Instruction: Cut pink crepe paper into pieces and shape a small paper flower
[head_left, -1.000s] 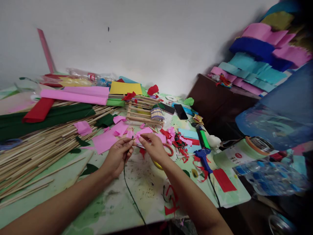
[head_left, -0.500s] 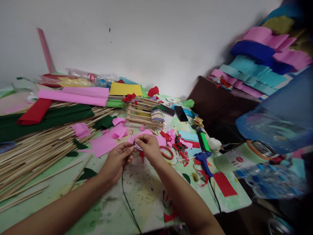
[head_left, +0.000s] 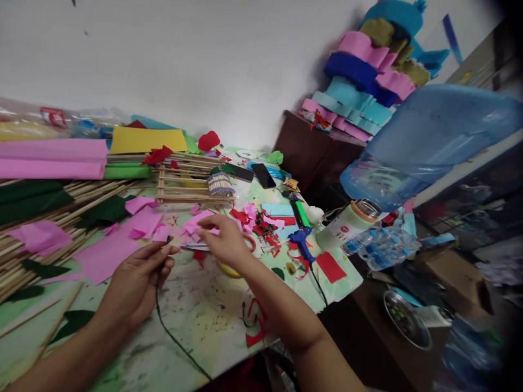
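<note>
My left hand point(head_left: 141, 280) is closed, pinching the upper end of a thin dark green stem point(head_left: 174, 329). The stem hangs below my fingers and curves toward the table's front edge. Over the table, my right hand point(head_left: 223, 237) has its fingers apart, with nothing visible in them. It is close to pink paper scraps point(head_left: 196, 221) and partly hides scissors with orange handles point(head_left: 250, 243). Yellow handles point(head_left: 229, 270) show under my right wrist.
Thin wooden sticks point(head_left: 77, 218) and coloured paper lie left. A small stick frame point(head_left: 183, 193) and phones point(head_left: 263, 175) stand or lie behind. Right are a blue glue gun point(head_left: 301, 242), a flask point(head_left: 347, 223), bottled water point(head_left: 379, 247) and a large blue water jug point(head_left: 425, 141).
The view has swung to the right. My hands, together before, are now apart; the right has moved off the stem toward the paper scraps and scissors. The left still holds the stem.
</note>
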`<state>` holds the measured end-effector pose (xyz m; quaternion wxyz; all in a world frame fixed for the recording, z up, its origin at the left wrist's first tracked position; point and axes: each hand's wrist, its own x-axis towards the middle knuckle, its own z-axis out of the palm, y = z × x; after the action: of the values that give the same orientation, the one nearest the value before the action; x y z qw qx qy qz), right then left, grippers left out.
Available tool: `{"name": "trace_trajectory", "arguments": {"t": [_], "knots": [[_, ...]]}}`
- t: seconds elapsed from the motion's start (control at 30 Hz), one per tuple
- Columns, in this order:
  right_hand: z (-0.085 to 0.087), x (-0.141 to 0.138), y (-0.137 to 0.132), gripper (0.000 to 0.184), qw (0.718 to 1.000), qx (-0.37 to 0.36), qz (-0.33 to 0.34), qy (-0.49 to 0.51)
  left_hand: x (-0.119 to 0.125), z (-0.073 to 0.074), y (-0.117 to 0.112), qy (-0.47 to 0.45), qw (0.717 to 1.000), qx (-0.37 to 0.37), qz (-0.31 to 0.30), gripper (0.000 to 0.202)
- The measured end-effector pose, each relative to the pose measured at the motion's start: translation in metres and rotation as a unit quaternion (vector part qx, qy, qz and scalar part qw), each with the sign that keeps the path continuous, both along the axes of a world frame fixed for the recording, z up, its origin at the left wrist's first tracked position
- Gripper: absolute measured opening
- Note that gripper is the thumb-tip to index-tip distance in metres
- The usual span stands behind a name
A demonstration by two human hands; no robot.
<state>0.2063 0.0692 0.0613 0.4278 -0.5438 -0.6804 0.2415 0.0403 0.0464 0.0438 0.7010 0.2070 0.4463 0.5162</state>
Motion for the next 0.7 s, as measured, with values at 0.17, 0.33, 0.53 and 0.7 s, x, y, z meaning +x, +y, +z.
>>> {"name": "trace_trajectory", "arguments": {"t": [0.17, 0.33, 0.53, 0.7], "knots": [[0.011, 0.106, -0.045, 0.025, 0.904, 0.014, -0.281, -0.321, -0.001, 0.003, 0.002, 0.003, 0.999, -0.014, 0.05, 0.023], [-0.011, 0.183, -0.077, 0.027, 0.8, -0.153, -0.338, -0.471, -0.003, 0.001, 0.006, -0.028, 0.998, -0.02, 0.056, 0.017], [-0.031, 0.202, -0.079, 0.033, 0.772, -0.272, -0.312, -0.482, -0.003, -0.001, 0.005, -0.045, 0.998, -0.001, 0.039, 0.013], [-0.031, 0.21, -0.079, 0.04, 0.773, -0.251, -0.323, -0.485, -0.004, -0.002, 0.006, -0.04, 0.999, 0.001, 0.032, 0.011]]}}
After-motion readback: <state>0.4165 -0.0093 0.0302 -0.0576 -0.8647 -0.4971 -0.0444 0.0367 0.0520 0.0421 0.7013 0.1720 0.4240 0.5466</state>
